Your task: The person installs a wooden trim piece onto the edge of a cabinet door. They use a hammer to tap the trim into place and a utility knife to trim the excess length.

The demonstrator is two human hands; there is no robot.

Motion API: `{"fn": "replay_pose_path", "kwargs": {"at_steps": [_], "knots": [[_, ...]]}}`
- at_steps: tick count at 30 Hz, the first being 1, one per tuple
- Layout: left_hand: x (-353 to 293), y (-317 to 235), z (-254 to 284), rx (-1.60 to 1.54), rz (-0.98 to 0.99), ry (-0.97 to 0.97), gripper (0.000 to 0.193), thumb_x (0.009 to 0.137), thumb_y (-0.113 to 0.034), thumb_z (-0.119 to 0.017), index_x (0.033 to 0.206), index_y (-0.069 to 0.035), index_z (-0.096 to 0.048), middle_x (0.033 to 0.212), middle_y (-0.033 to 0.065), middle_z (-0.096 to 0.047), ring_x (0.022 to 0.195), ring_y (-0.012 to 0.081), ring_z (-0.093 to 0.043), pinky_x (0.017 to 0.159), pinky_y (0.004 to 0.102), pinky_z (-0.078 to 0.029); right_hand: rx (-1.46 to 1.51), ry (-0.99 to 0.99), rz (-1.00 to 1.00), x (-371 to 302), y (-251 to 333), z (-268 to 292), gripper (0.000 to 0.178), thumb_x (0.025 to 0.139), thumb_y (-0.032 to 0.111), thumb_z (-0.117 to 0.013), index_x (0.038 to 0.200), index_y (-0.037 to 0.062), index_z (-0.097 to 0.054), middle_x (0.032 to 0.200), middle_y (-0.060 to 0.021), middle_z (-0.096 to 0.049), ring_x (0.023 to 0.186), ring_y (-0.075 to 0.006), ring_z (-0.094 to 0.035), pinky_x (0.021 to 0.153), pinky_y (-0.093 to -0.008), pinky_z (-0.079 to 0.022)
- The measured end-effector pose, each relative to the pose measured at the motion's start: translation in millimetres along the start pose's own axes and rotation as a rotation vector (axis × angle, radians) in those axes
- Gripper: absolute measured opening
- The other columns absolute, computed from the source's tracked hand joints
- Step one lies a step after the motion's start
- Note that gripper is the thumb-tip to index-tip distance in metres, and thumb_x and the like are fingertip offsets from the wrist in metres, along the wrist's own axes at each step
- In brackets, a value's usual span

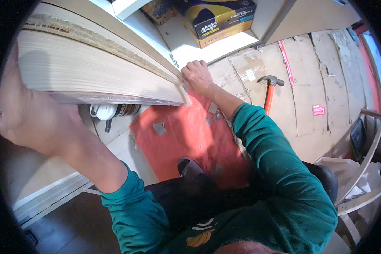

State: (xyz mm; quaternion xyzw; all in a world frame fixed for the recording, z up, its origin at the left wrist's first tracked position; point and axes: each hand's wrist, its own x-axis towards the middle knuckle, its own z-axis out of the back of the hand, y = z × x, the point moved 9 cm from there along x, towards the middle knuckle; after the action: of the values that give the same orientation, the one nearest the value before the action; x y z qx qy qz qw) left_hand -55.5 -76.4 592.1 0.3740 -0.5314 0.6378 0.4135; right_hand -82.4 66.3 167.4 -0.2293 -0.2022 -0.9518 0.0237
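Note:
A long pale wood-grain panel [97, 63], clear film along its edges, stretches from the left rim toward the middle, beside the white cabinet. At its left end my left hand [31, 114] is closed round the panel, most of its fingers hidden at the dark rim. My right hand [197, 77] has its fingers curled over the panel's other end, close to the cabinet's lower edge.
A claw hammer [269, 94] with an orange handle lies on cardboard sheeting [309, 101] to the right. Red sheeting [178, 135] with loose scraps covers the floor below the panel. A white-lidded container [107, 111] stands beneath the panel. The cabinet [241, 42] holds a box [222, 25].

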Motion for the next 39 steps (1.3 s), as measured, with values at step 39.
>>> {"fn": "replay_pose_path", "kwargs": {"at_steps": [39], "knots": [[-35,29,18,0.15,0.539,-0.195,0.054,0.089,-0.007,-0.057,0.137,0.012,-0.041,0.136,0.0246,-0.05,0.123,0.0311,-0.05,0.107,0.0422,-0.036,0.083,-0.387,0.419,74,26,560,0.013,0.082,0.007,-0.072,0.094,0.0026,-0.067,0.074,-0.0116,-0.062,0.066,-0.0289,-0.062,0.058,-0.0385,-0.049]]}}
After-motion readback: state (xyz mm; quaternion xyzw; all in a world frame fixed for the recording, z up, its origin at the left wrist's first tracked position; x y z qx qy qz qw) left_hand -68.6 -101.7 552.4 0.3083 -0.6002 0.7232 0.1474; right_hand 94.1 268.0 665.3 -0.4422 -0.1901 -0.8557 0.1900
